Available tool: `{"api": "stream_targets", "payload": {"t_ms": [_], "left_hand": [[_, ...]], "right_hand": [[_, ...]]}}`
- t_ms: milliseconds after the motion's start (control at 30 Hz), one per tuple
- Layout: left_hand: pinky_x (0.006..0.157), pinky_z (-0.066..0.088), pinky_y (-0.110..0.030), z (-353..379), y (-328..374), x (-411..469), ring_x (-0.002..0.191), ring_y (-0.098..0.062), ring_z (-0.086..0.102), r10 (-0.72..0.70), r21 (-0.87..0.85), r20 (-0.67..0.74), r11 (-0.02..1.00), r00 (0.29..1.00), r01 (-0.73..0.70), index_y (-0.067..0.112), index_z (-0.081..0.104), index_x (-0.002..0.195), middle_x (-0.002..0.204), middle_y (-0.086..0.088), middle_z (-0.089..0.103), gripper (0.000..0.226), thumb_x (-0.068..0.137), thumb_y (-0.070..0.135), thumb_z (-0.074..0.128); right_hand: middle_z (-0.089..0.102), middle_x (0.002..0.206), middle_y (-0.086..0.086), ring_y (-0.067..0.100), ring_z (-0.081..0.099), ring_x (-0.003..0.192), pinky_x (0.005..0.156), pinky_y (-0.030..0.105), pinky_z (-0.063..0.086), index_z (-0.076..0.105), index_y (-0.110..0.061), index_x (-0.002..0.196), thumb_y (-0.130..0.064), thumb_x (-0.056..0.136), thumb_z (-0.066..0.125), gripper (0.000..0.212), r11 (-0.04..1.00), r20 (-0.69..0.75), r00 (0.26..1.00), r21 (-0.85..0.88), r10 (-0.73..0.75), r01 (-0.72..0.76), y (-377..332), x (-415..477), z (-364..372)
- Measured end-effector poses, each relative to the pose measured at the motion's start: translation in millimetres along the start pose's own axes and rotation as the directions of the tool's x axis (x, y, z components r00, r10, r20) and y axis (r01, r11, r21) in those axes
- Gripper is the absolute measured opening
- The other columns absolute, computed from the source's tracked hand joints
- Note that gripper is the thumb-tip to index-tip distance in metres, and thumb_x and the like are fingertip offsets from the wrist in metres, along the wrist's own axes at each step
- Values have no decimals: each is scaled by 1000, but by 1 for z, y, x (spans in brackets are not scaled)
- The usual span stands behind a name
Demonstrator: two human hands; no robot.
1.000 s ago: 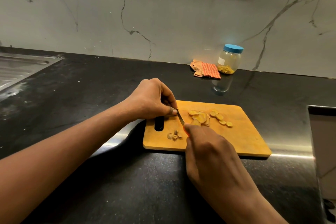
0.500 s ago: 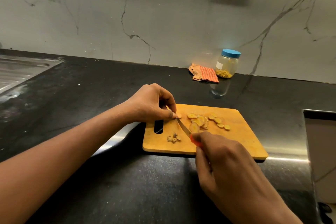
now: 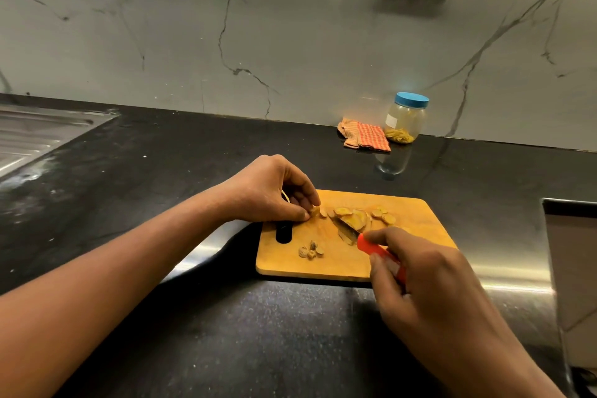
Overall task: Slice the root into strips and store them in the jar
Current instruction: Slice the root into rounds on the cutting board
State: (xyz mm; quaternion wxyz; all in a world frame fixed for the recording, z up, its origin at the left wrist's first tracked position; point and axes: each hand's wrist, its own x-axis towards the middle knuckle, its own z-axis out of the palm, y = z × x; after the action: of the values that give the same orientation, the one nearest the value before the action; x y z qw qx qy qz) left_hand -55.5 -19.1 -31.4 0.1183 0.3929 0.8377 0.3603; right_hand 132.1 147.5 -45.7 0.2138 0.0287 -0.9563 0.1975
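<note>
The right hand, fingers curled round the handle, has drawn the red-handled steel knife back from the left hand, so its short blade now lies slantwise over the heap of flat, yellow root slices on the rectangular wooden cutting board. The left fingers pinch a small pale root stub just left of the blade tip, nearer that hand, too small to show its long axis. The clear blue-lidded jar, lid on, stands well apart at the back of the glossy black worktop.
</note>
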Motion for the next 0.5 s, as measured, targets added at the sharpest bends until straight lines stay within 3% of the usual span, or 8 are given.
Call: {"api": "stream_targets", "payload": {"t_ms": [167, 367, 500], "left_hand": [[77, 54, -13, -1, 0, 1, 88, -1, 68, -8, 17, 8, 1000, 1000, 8, 21, 78, 97, 92, 11, 74, 18, 84, 10, 75], [84, 54, -21, -3, -3, 1, 89, -6, 69, -22, -42, 8, 999, 1000, 23, 24, 73, 111, 89, 6, 74, 29, 84, 13, 75], [74, 51, -14, 5, -3, 4, 87, -3, 68, -7, -86, -81, 996, 997, 0, 26, 74, 109, 87, 9, 74, 27, 84, 17, 76]], "right_hand": [[54, 76, -21, -15, 53, 74, 56, -3, 33, 69, -20, 108, -14, 82, 70, 27, 999, 9, 1000, 32, -11, 11, -5, -4, -2], [60, 80, -19, -6, 55, 78, 58, 8, 41, 65, -25, 113, -21, 88, 62, 25, 998, -55, 998, 55, 2, 2, -3, 10, 6], [51, 71, -26, -11, 53, 71, 56, 5, 38, 67, -23, 108, -18, 86, 63, 23, 996, -107, 994, 79, 37, -29, 4, 10, -4]]}}
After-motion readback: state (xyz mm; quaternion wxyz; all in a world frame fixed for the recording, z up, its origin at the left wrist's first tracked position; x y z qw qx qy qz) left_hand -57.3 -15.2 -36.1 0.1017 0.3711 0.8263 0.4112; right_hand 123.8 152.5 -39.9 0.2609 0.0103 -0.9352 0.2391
